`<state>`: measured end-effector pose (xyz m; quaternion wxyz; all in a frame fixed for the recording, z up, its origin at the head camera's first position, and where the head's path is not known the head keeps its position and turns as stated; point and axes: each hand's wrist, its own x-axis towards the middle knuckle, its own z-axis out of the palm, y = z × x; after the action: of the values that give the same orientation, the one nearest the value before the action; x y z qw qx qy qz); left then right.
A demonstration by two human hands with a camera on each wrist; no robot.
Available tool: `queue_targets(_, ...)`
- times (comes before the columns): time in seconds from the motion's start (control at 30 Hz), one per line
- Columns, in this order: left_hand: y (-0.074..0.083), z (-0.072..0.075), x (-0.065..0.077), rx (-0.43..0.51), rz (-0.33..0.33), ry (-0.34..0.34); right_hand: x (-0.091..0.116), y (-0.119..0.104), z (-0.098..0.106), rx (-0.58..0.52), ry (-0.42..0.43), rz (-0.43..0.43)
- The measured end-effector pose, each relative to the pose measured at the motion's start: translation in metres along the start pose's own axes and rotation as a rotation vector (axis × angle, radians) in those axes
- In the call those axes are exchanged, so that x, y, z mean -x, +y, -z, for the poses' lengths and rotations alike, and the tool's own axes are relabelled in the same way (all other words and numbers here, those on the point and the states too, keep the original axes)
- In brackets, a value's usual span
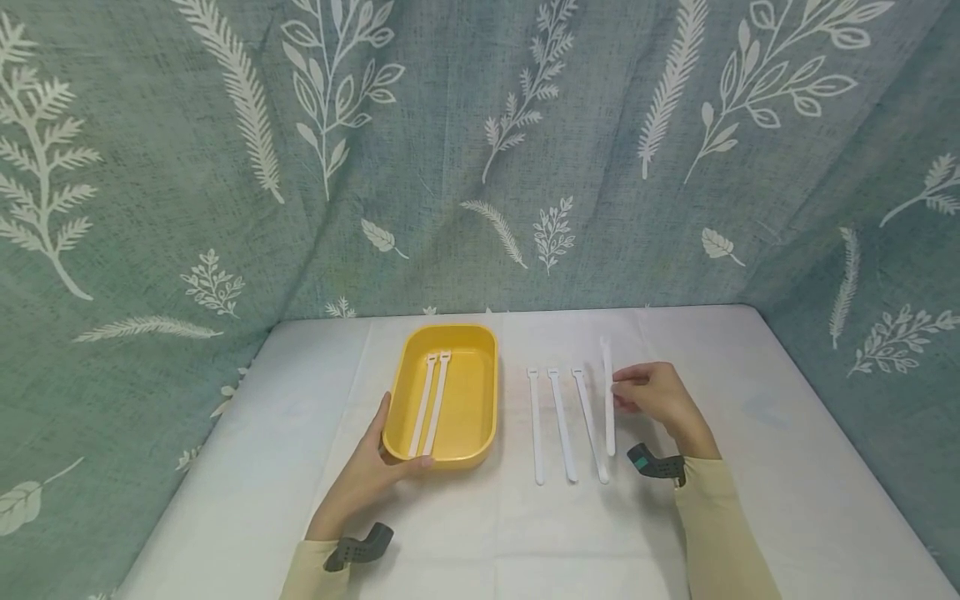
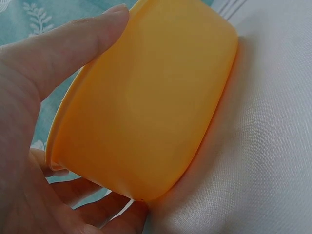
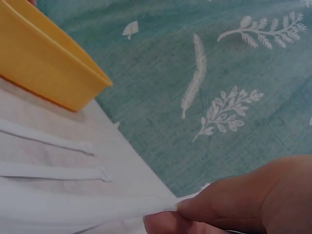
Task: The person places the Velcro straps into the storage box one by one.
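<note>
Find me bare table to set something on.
The white table is bare right of the right hand and left of the yellow tray and left hand. Crowded: between tray and right hand, where three white straps lie.

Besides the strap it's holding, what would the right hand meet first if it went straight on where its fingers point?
The right hand points left in the head view, so probably the nearest loose strap, beside the held strap. Height is unclear; it might pass above.

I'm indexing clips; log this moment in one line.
left hand: holds yellow tray; right hand: pinches white strap; in tray: two straps; on table: three straps
</note>
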<state>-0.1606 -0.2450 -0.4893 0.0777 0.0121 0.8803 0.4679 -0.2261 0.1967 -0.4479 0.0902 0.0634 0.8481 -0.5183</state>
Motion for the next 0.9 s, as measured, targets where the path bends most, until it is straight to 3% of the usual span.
queue_targets(0.53,-0.001,0.000,0.000,0.014,-0.004,-0.005,0.001,-0.007,-0.003,-0.135,-0.014,0.025)
queue_targets(0.9,0.000,0.001,0.001,0.016,0.011,-0.011,0.004,-0.011,-0.011,-0.159,-0.026,0.059)
